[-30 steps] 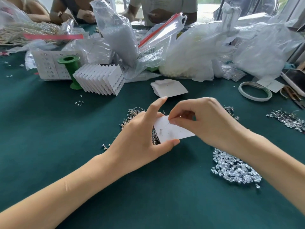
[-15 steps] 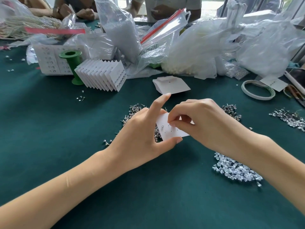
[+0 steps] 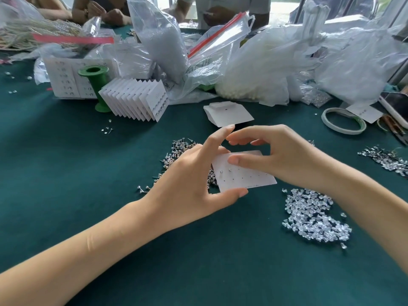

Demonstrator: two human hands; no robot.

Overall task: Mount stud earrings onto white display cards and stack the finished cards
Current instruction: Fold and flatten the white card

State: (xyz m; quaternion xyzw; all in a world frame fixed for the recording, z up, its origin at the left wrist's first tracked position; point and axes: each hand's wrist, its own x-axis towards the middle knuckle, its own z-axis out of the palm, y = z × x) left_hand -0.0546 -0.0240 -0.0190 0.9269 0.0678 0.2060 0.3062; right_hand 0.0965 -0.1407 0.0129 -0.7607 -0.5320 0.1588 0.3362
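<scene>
While the head view looked down on the dark green felt table (image 3: 66, 173), the left hand (image 3: 187, 191) gripped the white rectangular paper display card (image 3: 242, 175) by its left edge, thumb under the near corner and index finger raised straight. The right hand (image 3: 287, 157) pinched the card's far right part, thumb flat on its face and fingers curled behind. The card was held just above the table, between the two hands.

Compared with half a second earlier, the right hand had drawn back toward the right, so that more of the card face showed; two small stud earrings (image 3: 225, 171) sat in its left holes. The card also lay flatter and wider to the camera.

Beneath the left hand, the loose pile of silver stud earrings (image 3: 181, 146) was partly hidden. The heap of clear plastic earring backs (image 3: 315, 217) lay near the right wrist. The fanned stack of finished white cards (image 3: 134, 100) stood beside the green plastic spool (image 3: 95, 85).

Whether the right fingertips held anything behind the card could not be told. Print on the card's near edge was too small to read. The clear plastic bags (image 3: 265, 62) were cut off at the top.
</scene>
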